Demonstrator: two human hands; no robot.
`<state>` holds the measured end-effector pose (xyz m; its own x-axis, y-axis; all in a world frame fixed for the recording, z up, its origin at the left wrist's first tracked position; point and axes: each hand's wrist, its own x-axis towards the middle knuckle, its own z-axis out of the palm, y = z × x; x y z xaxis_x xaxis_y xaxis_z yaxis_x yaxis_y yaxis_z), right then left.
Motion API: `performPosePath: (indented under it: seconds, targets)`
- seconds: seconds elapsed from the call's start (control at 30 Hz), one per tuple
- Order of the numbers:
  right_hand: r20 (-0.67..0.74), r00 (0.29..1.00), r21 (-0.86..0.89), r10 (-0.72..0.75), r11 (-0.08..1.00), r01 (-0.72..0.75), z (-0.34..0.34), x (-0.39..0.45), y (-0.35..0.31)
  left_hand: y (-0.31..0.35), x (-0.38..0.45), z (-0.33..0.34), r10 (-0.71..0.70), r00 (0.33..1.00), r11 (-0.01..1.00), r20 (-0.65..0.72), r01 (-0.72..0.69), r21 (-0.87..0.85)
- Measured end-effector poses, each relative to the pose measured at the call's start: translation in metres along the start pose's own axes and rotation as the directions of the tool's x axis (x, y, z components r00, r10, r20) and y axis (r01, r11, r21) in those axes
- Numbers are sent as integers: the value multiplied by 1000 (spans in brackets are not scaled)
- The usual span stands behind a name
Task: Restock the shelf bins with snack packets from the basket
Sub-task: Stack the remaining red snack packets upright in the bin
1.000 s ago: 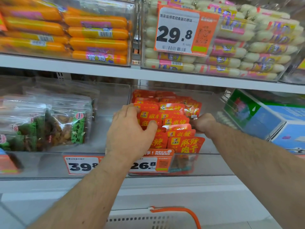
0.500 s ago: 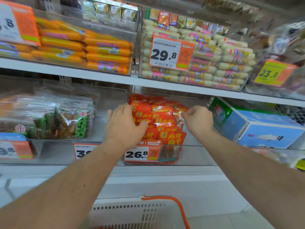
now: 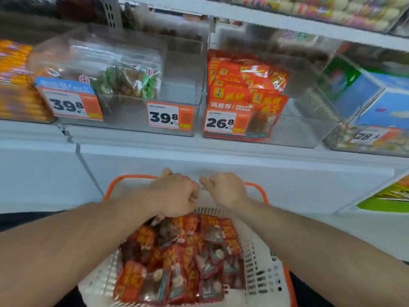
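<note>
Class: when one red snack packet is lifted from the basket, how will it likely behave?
The red snack packets look thin and glossy, so probably light, floppy and a bit slippery. Heaped loosely in the basket, neighbours may slide.
</note>
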<state>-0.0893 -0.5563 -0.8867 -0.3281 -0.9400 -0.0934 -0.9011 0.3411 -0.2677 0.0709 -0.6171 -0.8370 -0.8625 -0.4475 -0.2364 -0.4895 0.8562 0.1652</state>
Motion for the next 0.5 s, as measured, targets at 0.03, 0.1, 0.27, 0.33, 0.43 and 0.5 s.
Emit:
performPosePath:
  seconds: [0.03,0.1,0.27,0.33,0.43,0.5]
  targets:
    - [53,998,39,34,999,-36,17,0,4,-2,-2,6,-16,999,1000,28,16,-6]
    - [181,978,41,100,993,-109,49,-2,12,-6,-4,19,-15,998,1000,69,15,-5]
    - [506,828,110,244,933,-342,98,-23,25,-10,2,31,-37,985,996,166,50,-75]
    - [483,806,113,342,889,-445,127,-22,37,-11,7,34,-69,985,996,159,78,-49]
    - [486,729,113,482,793,-599,157,-17,47,-14,15,39,-76,979,992,191,93,-83]
    - [456,701,95,549,753,-651,169,-13,48,-16,20,43,-68,975,988,212,94,-119]
